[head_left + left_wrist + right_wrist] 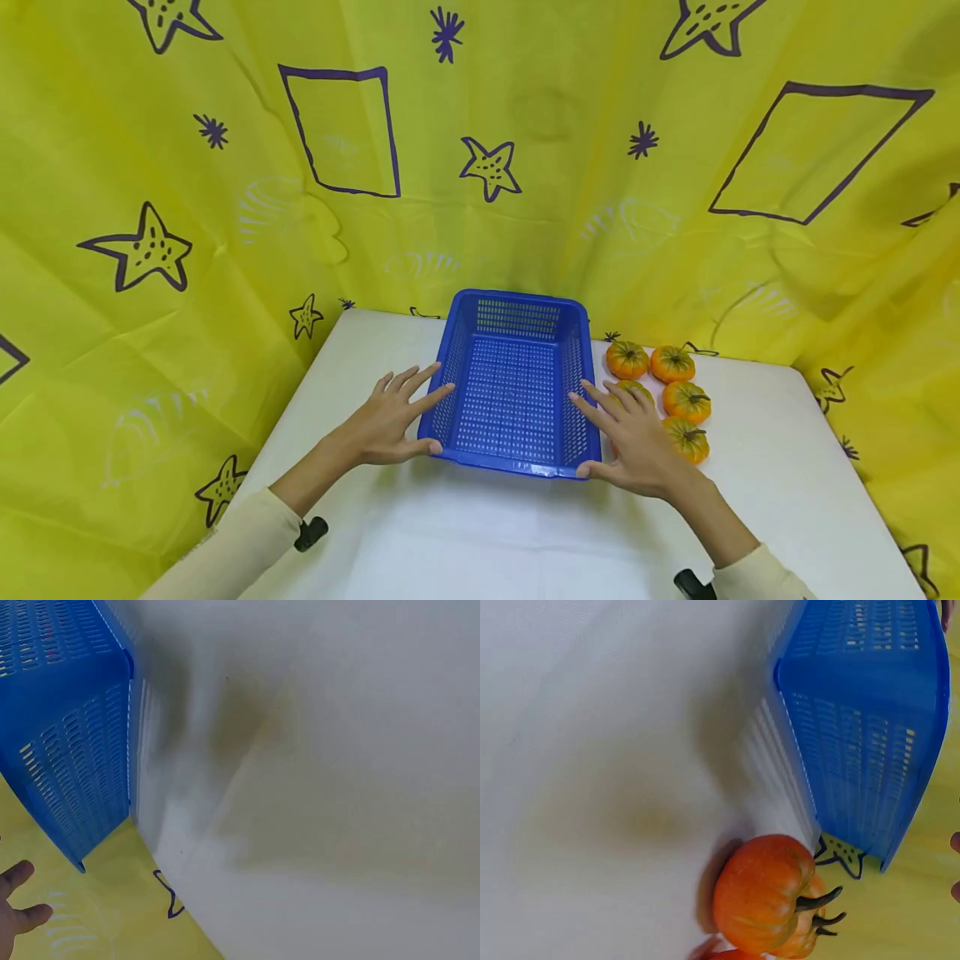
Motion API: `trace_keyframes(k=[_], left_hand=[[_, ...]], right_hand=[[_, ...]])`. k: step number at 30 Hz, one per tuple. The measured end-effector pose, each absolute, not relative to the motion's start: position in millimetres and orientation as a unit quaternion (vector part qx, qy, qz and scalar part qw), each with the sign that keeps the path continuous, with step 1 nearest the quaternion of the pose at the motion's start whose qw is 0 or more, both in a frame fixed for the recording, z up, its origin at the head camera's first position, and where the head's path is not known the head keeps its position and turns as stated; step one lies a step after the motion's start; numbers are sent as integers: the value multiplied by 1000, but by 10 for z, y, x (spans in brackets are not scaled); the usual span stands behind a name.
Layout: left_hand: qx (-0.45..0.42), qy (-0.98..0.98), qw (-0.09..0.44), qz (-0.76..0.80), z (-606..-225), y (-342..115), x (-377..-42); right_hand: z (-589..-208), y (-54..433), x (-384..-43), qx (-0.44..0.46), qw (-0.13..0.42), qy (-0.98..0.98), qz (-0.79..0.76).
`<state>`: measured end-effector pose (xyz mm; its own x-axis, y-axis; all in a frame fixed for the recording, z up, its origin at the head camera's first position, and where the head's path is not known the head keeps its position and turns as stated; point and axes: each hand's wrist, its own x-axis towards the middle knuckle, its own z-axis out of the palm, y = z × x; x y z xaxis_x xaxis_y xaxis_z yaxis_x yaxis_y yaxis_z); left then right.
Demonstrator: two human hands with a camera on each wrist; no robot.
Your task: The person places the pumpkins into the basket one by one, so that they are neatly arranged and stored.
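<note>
A blue plastic basket (510,392) with slotted sides stands upright on the white table, its inside bare. My left hand (386,421) is spread at its left rim, fingers straight and apart. At the right rim my right hand (637,442) is spread the same way, partly covering small orange pumpkins beside the basket. Whether either hand touches the rim, I cannot tell. In the left wrist view, two fingertips (30,919) show apart from the basket wall (75,757). The right wrist view has the basket's outer wall (855,750) and an orange pumpkin (761,892) near it.
Several small pumpkins (686,402) sit in a cluster on the white table (480,542), right of the basket. A yellow curtain (555,242) with drawn stars and frames hangs behind and on both sides of the table.
</note>
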<state>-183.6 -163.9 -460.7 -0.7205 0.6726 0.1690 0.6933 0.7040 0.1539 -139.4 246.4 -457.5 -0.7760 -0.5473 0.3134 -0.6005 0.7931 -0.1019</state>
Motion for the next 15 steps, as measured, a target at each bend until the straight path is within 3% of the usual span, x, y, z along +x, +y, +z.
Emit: trace_keyframes(k=[7, 15], left_hand=[[-354, -924, 36, -139, -4652, -1667, -1846], [-334, -918, -23, -212, -4755, -1672, -1915]], right_hand=[[-4606, 2669, -1365, 264, 128, -943, 155], [-4674, 2940, -1308, 206, 93, -934, 278]])
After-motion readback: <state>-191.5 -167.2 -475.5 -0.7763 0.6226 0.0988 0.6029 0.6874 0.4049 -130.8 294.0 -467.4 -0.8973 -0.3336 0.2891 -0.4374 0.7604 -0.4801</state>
